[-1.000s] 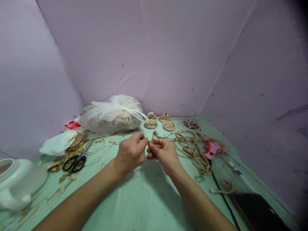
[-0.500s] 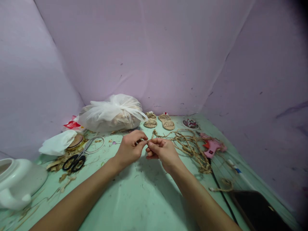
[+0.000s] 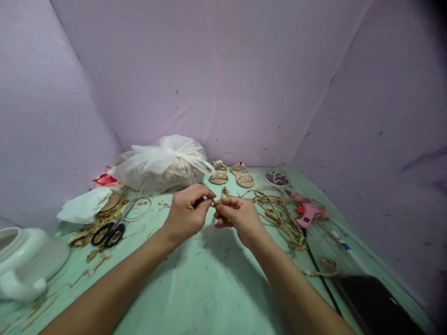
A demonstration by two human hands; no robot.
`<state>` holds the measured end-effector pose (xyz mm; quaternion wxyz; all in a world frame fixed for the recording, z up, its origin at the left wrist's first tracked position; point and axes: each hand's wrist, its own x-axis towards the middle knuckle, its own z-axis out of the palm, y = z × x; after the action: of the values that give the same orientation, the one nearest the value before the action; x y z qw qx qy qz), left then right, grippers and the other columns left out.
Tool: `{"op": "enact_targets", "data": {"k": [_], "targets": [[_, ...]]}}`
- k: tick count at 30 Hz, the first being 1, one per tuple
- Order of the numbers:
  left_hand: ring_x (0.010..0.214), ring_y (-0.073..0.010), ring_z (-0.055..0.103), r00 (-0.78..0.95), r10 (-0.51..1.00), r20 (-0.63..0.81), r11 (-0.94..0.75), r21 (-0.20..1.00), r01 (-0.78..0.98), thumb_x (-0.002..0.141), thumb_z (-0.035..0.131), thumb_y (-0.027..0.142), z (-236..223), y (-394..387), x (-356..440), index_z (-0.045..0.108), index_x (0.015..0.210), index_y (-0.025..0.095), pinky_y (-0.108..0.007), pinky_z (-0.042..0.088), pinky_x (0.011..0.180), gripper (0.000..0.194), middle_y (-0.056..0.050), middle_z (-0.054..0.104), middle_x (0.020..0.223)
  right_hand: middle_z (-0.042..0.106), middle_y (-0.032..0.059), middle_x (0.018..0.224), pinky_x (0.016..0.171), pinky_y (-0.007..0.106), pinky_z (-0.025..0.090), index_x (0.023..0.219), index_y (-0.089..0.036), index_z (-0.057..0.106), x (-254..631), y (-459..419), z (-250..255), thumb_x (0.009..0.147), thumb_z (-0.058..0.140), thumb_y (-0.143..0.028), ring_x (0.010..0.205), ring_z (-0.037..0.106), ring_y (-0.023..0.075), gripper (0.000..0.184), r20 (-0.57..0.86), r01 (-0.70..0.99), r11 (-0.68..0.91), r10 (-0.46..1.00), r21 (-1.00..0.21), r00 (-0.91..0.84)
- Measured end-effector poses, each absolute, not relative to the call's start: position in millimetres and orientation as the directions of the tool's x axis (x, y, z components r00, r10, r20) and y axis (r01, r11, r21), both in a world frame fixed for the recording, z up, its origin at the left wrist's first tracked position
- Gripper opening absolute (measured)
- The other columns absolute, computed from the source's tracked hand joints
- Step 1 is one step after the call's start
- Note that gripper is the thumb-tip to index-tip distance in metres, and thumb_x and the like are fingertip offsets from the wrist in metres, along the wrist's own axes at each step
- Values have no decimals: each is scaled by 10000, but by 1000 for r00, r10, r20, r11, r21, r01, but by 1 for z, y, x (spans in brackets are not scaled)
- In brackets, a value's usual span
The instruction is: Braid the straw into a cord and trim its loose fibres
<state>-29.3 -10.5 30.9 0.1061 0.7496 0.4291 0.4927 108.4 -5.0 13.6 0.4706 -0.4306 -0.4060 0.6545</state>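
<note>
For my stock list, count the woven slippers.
2: left slipper, beside the plastic bag; right slipper, farther from the bag. Others may be hidden behind the bag.

From here I can see the left hand point(image 3: 186, 211) has loosened out of the rounded fist it made a second ago. Its index finger now reaches forward in a raised arch, and a dark gap has come between that finger and the thumb. Half a second ago the two tips came together at the right hand point(image 3: 239, 218); now the index tip is lifted above the thumb. A thin loop that earlier rose beyond the left knuckles has gone from sight, and a short bit of brown strand point(image 3: 214, 203) now peeks out between the two hands.
</note>
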Motion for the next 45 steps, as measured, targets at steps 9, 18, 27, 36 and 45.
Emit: {"op": "enact_targets", "data": {"k": [9, 18, 27, 36, 45], "targets": [[640, -105, 563, 224, 814, 536, -544, 566, 620, 719, 503, 128, 25, -6, -33, 634, 739, 161, -207, 437, 597, 136, -15, 632, 704, 606, -10, 473, 394, 215, 491, 615, -129, 558, 109, -5, 12, 537, 699, -209, 348, 513, 71, 179, -146, -226, -196, 964, -954, -221], [489, -87, 533, 129, 942, 309, -334, 843, 422, 706, 506, 148, 27, -6, -31, 580, 808, 139, -196, 434, 441, 126, 10, 580, 610, 601, -12, 476, 390, 212, 462, 603, -130, 562, 110, -6, 14, 555, 668, -222, 349, 521, 81, 149, -86, -143, -120, 970, -982, -228], [382, -84, 474, 164, 984, -74, 54, 991, 124, 580, 632, 212, 34, -3, -30, 579, 623, 98, -195, 392, 338, 133, 9, 540, 448, 586, -29, 496, 396, 222, 465, 673, -151, 560, 107, -5, 5, 599, 652, -233, 383, 526, 88, 144, 55, -211, 14, 980, -977, -190], [360, -29, 349, 448, 880, -157, 54, 971, 234, 564, 641, 208, 38, 5, -53, 633, 633, 99, -166, 247, 345, 129, 30, 511, 444, 611, -19, 517, 382, 202, 449, 658, -146, 568, 110, -10, 6, 575, 691, -233, 369, 530, 81, 172, 62, -227, -25, 927, -974, -370], [518, -63, 419, 481, 861, 162, -429, 739, 519, 675, 522, 170, 36, 3, -49, 605, 601, 119, -177, 323, 493, 123, 27, 508, 527, 613, -26, 497, 401, 200, 466, 680, -152, 529, 110, -5, -2, 555, 718, -306, 363, 545, 83, 275, -38, -231, -126, 936, -965, -351]]}}
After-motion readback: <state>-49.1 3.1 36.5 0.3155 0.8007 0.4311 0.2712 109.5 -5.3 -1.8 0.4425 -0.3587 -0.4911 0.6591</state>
